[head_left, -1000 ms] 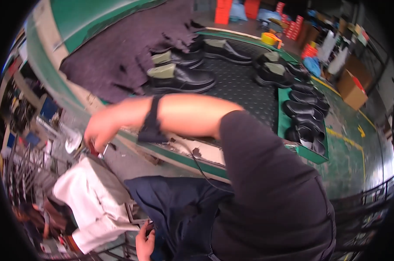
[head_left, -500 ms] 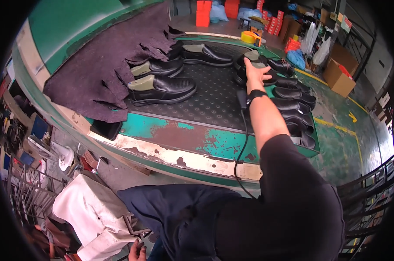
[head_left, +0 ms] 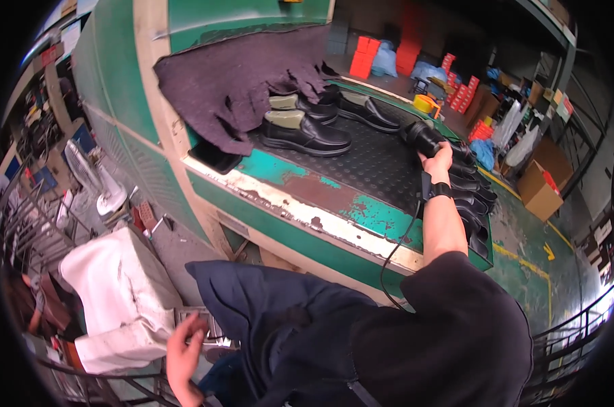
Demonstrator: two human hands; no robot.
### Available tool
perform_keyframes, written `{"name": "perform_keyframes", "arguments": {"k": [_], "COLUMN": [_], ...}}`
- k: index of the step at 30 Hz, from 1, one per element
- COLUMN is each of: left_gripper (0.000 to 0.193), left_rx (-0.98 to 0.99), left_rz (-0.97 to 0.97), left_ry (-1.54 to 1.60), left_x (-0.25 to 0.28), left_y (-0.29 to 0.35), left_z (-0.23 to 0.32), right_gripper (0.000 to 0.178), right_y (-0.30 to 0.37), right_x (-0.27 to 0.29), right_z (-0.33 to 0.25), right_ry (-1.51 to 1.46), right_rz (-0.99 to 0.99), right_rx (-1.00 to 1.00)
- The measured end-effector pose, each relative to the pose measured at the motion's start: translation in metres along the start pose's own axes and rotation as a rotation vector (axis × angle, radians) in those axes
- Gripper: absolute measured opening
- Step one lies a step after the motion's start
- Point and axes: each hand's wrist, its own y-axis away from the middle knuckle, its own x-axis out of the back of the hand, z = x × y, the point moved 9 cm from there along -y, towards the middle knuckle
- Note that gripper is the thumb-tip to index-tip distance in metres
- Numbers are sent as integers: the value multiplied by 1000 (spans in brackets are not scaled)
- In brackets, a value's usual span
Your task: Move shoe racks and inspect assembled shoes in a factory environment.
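Note:
My right hand (head_left: pixel 437 161), with a black band on the wrist, is closed round a black shoe (head_left: pixel 424 139) at the far right of the dark studded belt (head_left: pixel 381 152). My left hand (head_left: pixel 185 349) is low at the left, near a pale cloth-covered seat; its fingers are slightly bent and apart, with nothing seen in them. On the belt, a black slip-on shoe with a light green insert (head_left: pixel 307 136) lies in front of the torn dark curtain (head_left: pixel 219 81). Behind it is a similar shoe (head_left: pixel 368 112), and another is partly under the curtain.
Several black shoes (head_left: pixel 471 197) line the belt's right side. A black cable (head_left: pixel 392 261) runs from my right wrist area towards my body. The machine's worn green and white edge (head_left: pixel 307 217) lies before me. A yellow tape roll (head_left: pixel 424 104) stands at the back, with a fan (head_left: pixel 97 180) at left.
My right hand has gone from reaching over a shoe to gripping it, and the shoe is now tilted. My left hand has risen further into view. The whole view has turned leftward.

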Motion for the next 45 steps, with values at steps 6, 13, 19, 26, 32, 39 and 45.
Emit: {"name": "perform_keyframes", "arguments": {"k": [6,13,19,26,32,39,45], "left_gripper": [46,84,102,60,40,41,77], "left_rx": [-171,-416,-472,189,335,210,370], "left_rz": [-91,48,-244,274,580,771,1012], "left_ry": [60,364,1059,1536,1906,1612,921], "left_x": [-21,-28,-33,-103,-111,-105,6], "left_y": [-27,-56,-75,16,47,76,70], "left_z": [79,129,140,-28,-101,-179,-179], "right_gripper": [45,62,73,44,21,14,22], "right_y": [64,286,506,671,695,732,794], "right_x": [-87,-187,-196,-17,127,161,156], "right_z": [-39,-72,76,301,413,426,399], "right_ry": [98,-103,-269,50,776,989,779], "right_rz": [-612,-1422,-1673,-1578,-1170,-1231,-2181], "right_rx": [44,-493,-1153,-1761,-1909,-1970,-1604]}}
